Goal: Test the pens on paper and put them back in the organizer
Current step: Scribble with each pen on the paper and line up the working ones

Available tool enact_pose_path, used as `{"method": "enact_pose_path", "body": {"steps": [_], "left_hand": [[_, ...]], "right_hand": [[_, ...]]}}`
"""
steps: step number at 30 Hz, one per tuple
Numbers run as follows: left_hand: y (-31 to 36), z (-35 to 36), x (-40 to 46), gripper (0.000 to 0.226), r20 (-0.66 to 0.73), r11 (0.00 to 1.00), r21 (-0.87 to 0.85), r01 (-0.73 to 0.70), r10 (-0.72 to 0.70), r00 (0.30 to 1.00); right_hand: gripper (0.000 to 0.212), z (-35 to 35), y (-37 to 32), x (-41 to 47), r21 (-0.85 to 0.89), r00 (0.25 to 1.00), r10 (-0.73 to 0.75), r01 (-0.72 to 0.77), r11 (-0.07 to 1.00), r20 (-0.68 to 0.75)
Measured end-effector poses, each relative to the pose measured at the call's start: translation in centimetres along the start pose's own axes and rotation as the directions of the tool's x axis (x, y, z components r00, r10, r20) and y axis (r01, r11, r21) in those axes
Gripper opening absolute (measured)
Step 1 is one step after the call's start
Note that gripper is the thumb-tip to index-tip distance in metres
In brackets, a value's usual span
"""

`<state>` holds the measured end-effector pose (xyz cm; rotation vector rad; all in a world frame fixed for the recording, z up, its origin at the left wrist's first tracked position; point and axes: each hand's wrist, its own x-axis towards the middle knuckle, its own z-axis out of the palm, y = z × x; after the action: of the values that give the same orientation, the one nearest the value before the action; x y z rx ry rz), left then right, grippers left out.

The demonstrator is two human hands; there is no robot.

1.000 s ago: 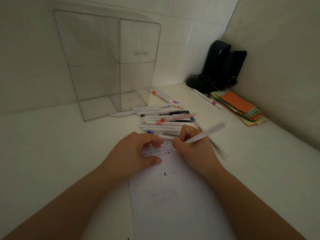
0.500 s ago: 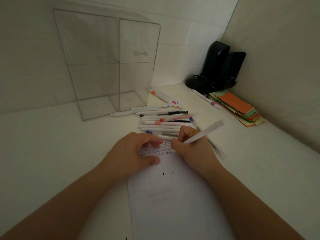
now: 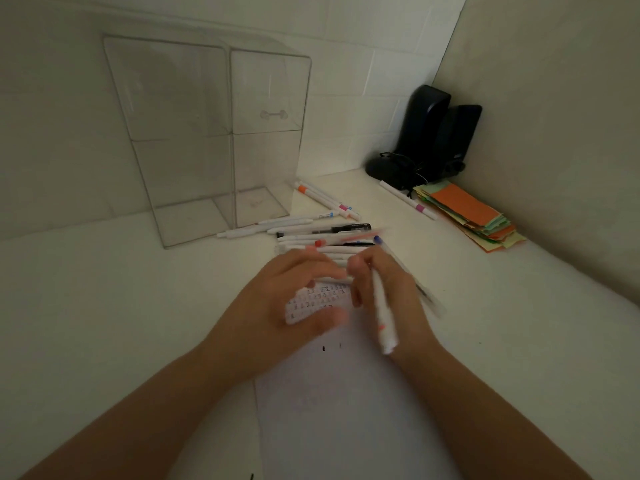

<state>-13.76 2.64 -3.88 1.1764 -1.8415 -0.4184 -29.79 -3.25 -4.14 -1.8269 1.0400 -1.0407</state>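
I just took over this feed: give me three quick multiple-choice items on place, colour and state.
1. The clear organizer stands:
A. behind the loose pens, to their left
B. on the paper
C. beside the speakers

2. The top sheet of the paper stack in the corner is:
A. blue
B. orange
C. black

3. The right hand:
A. lies flat and empty
B. holds a white pen
C. is out of view

Key: 1 A, it stands behind the pile on the left; 2 B, orange lies uppermost; 3 B, fingers are curled round the barrel.
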Motion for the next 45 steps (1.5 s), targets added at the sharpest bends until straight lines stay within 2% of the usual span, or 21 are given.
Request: {"method": "enact_pose_path", "body": {"steps": [1, 3, 5, 9, 13, 16, 18, 20, 23, 26, 30, 34, 35, 36, 38, 39, 40, 42, 43, 45], "left_hand": [[0.3, 0.1, -0.1, 0.041, 0.035, 0.998, -0.058, -0.030, 0.032, 0.999], [0.8, 0.3, -0.2, 0.046, 0.097, 0.992, -0.121, -0.040, 0.052, 0.994], [0.9, 0.5, -0.3, 0.045, 0.127, 0.988, -0.145, -0.060, 0.079, 0.989], [1.3, 1.0, -0.2, 0.032, 0.123, 0.974, -0.197, -0.114, 0.140, 0.983], [2.1, 1.4, -0.3, 0.024, 0.143, 0.972, -0.106, -0.208, 0.222, 0.965], [1.8, 1.0, -0.3, 0.024, 0.155, 0.975, -0.065, -0.211, 0.218, 0.963], [1.1, 0.3, -0.2, 0.025, 0.103, 0.984, -0.010, -0.180, 0.180, 0.978], [0.2, -0.9, -0.1, 0.024, -0.008, 0.995, 0.055, -0.088, 0.089, 0.996], [-1.1, -2.1, -0.2, 0.036, -0.154, 0.982, 0.144, 0.125, -0.103, 0.983], [-1.6, -2.3, -0.5, 0.057, -0.244, 0.908, 0.238, 0.344, -0.287, 0.926], [-1.6, -3.0, -0.8, 0.051, -0.324, 0.783, 0.268, 0.562, -0.476, 0.818], [-1.9, -3.8, -0.8, 0.045, -0.394, 0.587, 0.456, 0.669, -0.540, 0.743], [-1.9, -3.8, -0.7, 0.042, -0.406, 0.568, 0.491, 0.661, -0.522, 0.750], [-1.8, -3.6, -0.7, 0.037, -0.408, 0.582, 0.519, 0.626, -0.475, 0.780], [-1.5, -2.9, -0.5, 0.030, -0.351, 0.670, 0.579, 0.465, -0.311, 0.883], [-1.3, -2.5, -0.5, 0.029, -0.294, 0.730, 0.581, 0.361, -0.226, 0.929], [-1.2, -1.9, -0.4, 0.029, -0.229, 0.799, 0.546, 0.252, -0.147, 0.962], [-0.7, -0.8, -0.2, 0.034, -0.092, 0.909, 0.405, 0.102, -0.071, 0.993], [-0.2, -0.3, -0.2, 0.042, -0.035, 0.939, 0.334, 0.086, -0.079, 0.996], [0.1, 0.6, -0.3, 0.059, 0.035, 0.964, 0.254, 0.080, -0.092, 0.995]], "right_hand": [[0.022, 0.2, 0.2, -0.1, -0.082, 0.999, 0.008, -0.005, 0.997, 0.036], [0.014, 0.2, 0.2, -0.3, -0.315, 0.989, -0.081, 0.117, 0.942, 0.124], [0.004, 0.1, 0.2, -0.2, -0.403, 0.983, -0.113, 0.163, 0.900, 0.144], [0.016, 0.0, 0.1, -0.3, -0.369, 0.968, -0.169, 0.228, 0.901, 0.185], [0.022, 0.0, 0.3, -0.4, -0.361, 0.957, -0.200, 0.267, 0.894, 0.211], [0.015, 0.1, 0.3, -0.3, -0.310, 0.966, -0.182, 0.232, 0.922, 0.183], [0.039, -0.1, 0.5, -0.2, -0.380, 0.981, -0.182, 0.194, 0.904, 0.068], [0.047, -0.7, 0.7, 0.1, -0.428, 0.983, -0.155, 0.099, 0.898, -0.098], [0.028, -1.8, 1.3, 0.5, -0.469, 0.974, -0.088, -0.020, 0.883, -0.209], [0.012, -1.9, 2.1, 0.8, -0.599, 0.985, -0.074, -0.033, 0.800, -0.154], [0.014, -1.7, 2.0, 0.6, -0.683, 0.998, -0.056, 0.061, 0.727, 0.030], [0.021, -1.6, 1.8, 0.5, -0.731, 0.990, -0.103, 0.144, 0.667, 0.101], [0.019, -1.6, 1.4, 0.5, -0.712, 0.989, -0.126, 0.143, 0.687, 0.077], [0.015, -1.6, 0.9, 0.5, -0.647, 0.990, -0.139, 0.117, 0.753, 0.017], [0.010, -1.7, -0.4, 0.4, -0.322, 0.980, -0.108, 0.050, 0.946, -0.165], [0.012, -1.9, -0.9, 0.4, -0.103, 0.975, -0.037, 0.014, 0.995, -0.219], [0.016, -1.9, -1.4, 0.4, 0.096, 0.974, 0.051, -0.030, 0.995, -0.222], [0.023, -1.9, -1.8, 0.2, 0.407, 0.976, 0.187, -0.127, 0.905, -0.112], [0.024, -1.8, -1.8, 0.2, 0.520, 0.975, 0.218, -0.166, 0.838, -0.041], [0.023, -1.5, -1.8, 0.0, 0.618, 0.971, 0.231, -0.215, 0.756, 0.055]]}}
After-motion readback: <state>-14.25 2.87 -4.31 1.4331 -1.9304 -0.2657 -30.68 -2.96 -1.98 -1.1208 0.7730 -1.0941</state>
